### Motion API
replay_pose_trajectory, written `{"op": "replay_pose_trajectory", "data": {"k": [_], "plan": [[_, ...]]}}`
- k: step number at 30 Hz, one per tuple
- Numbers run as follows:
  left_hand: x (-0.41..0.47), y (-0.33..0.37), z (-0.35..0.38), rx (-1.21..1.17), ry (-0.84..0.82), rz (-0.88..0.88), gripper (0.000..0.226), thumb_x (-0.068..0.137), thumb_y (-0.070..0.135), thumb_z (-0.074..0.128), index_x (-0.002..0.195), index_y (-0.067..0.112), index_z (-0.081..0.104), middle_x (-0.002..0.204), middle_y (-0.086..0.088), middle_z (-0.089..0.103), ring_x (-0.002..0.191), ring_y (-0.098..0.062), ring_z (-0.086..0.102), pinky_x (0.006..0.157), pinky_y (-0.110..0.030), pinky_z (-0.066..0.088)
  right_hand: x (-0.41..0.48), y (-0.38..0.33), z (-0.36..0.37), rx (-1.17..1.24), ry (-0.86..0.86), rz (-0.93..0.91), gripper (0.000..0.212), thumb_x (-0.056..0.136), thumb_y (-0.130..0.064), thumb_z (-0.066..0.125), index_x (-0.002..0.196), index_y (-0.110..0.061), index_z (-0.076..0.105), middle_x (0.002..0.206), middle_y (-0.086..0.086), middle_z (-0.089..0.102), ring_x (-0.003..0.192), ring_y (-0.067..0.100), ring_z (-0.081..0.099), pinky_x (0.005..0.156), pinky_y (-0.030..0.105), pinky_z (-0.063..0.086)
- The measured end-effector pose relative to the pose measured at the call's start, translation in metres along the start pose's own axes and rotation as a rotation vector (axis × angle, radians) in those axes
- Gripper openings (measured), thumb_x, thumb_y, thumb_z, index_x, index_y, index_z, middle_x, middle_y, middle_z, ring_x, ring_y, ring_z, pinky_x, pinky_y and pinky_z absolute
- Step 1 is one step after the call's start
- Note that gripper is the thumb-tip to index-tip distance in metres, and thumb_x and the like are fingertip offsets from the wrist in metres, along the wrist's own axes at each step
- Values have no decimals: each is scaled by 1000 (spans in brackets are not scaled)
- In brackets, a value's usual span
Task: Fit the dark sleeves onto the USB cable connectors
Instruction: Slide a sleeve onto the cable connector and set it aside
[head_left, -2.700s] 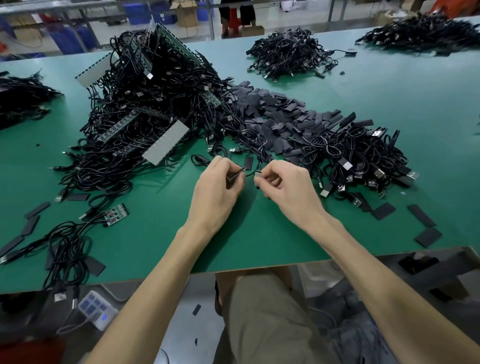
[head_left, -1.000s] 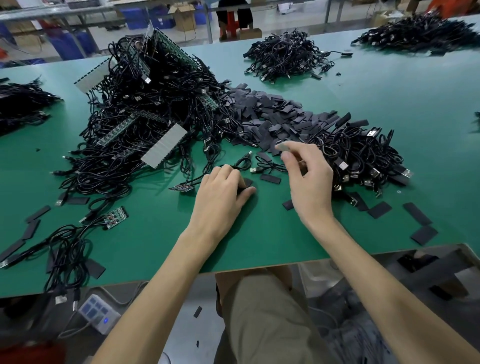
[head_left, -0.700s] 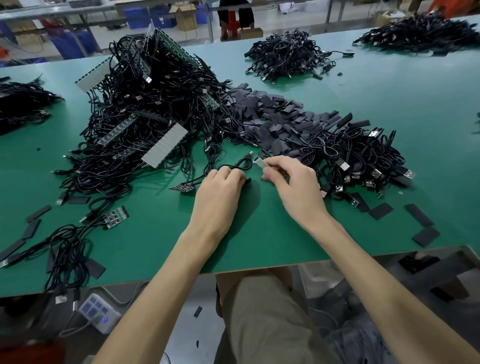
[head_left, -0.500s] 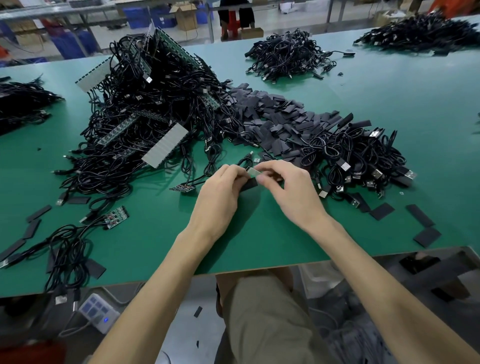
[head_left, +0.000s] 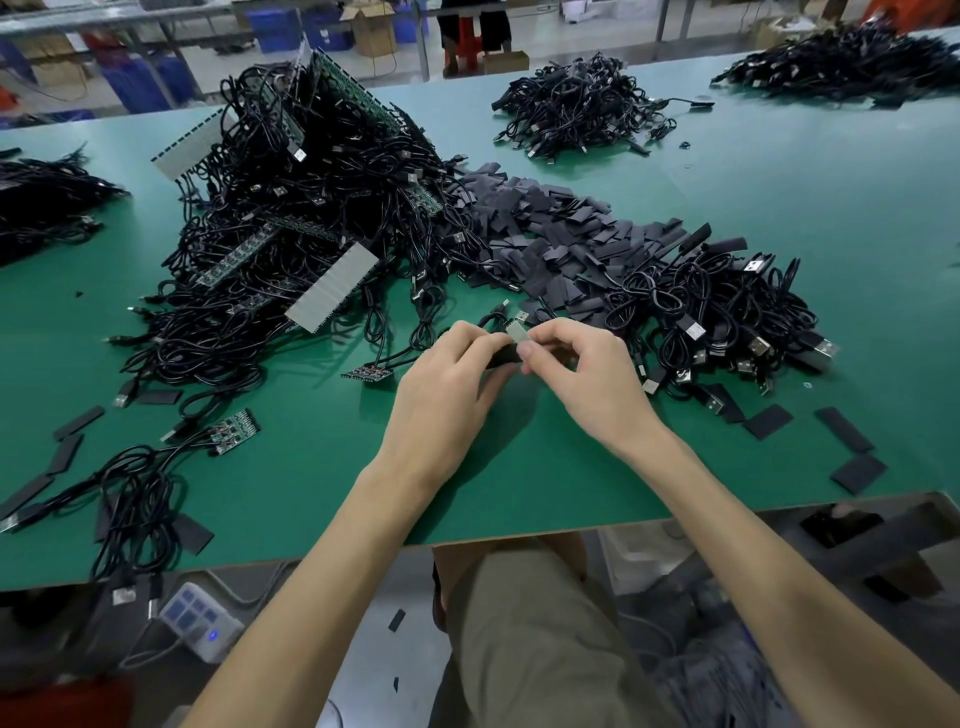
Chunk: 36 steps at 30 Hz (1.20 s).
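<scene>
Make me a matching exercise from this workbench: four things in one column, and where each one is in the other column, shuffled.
1 USB connector
2 power strip
3 sleeve pile
4 cardboard box

A beyond the far edge of the table
B between left hand and right hand
C below the table's near edge, left side
D mid-table, behind the hands

Pairs: 1-B, 2-C, 3-D, 4-A

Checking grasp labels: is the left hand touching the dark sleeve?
Touching. The head view shows the left hand gripping one end of the dark sleeve; the right hand pinches the USB connector.
</scene>
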<state>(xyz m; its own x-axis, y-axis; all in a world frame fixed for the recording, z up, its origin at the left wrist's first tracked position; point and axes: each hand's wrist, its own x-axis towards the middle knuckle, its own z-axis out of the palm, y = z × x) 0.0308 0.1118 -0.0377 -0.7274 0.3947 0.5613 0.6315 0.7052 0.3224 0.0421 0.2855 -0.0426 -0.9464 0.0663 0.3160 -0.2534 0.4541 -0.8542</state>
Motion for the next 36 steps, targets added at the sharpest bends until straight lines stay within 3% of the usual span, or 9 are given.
{"op": "replay_pose_trajectory", "data": {"k": [5, 9, 16, 18, 20, 22, 27, 31, 36], "plan": [[0, 1, 0, 155, 43, 64, 20, 99, 25, 68, 108, 8, 73, 101, -9, 68, 90, -30, 65, 75, -45, 55, 0, 0, 0, 56, -32, -2, 12, 96, -20, 70, 88, -29, 73, 73, -11, 74, 71, 3, 69, 74, 17, 53], [0, 1, 0, 114, 20, 13, 20, 98, 23, 67, 111, 9, 73, 101, -7, 70, 91, -29, 65, 74, -42, 55, 2, 0, 0, 64, 23, -11, 10, 98, -18, 67, 98, -16, 77, 73, -7, 74, 71, 5, 68, 73, 18, 52], [0, -2, -2, 36, 49, -62, 25, 96, 21, 61, 112, 5, 73, 101, -9, 70, 89, -30, 67, 70, -38, 56, 2, 0, -1, 66, 129, 1, 18, 102, -16, 62, 109, -9, 77, 92, 1, 72, 86, 20, 69, 88, 47, 57], [0, -3, -1, 35, 52, -65, 24, 97, 19, 63, 113, 5, 73, 102, -10, 70, 90, -31, 67, 70, -41, 57, 1, 1, -1, 60, 115, -2, 17, 101, -17, 63, 106, -9, 77, 91, 0, 71, 86, 17, 68, 85, 40, 57], [0, -3, 0, 37, 54, -69, 23, 96, 18, 65, 114, 6, 72, 101, -8, 69, 90, -30, 66, 70, -42, 57, 0, 1, -1, 21, 109, -18, 16, 101, -18, 64, 103, -11, 78, 89, -5, 71, 83, 5, 63, 78, 21, 48], [-1, -3, 0, 41, 51, -67, 24, 95, 20, 63, 114, 7, 72, 101, -7, 69, 90, -29, 66, 69, -42, 56, 0, 1, -1, -4, 105, -16, 15, 100, -18, 65, 102, -12, 78, 90, -4, 72, 79, 3, 60, 72, 12, 41], [0, -6, 0, 84, 41, -59, 25, 93, 16, 66, 116, 8, 72, 102, -7, 69, 92, -29, 65, 68, -36, 54, 0, 0, 1, 17, 72, 4, 13, 97, -17, 67, 95, -13, 79, 82, -2, 73, 70, 5, 57, 67, 19, 44], [-1, -7, 0, 123, 13, -52, 29, 92, 10, 71, 121, 6, 71, 105, -10, 68, 97, -30, 62, 67, -42, 55, 0, 3, 0, 31, 41, 22, 15, 96, -20, 67, 89, -17, 80, 63, -3, 65, 56, 5, 46, 53, 21, 36], [-1, -7, -4, 123, -26, -70, 43, 90, 6, 59, 133, 4, 65, 114, -13, 65, 108, -32, 59, 75, -47, 57, 1, 3, 0, 10, -20, 20, 17, 97, -21, 67, 88, -20, 81, 60, 1, 61, 56, 15, 48, 56, 29, 38]]}}
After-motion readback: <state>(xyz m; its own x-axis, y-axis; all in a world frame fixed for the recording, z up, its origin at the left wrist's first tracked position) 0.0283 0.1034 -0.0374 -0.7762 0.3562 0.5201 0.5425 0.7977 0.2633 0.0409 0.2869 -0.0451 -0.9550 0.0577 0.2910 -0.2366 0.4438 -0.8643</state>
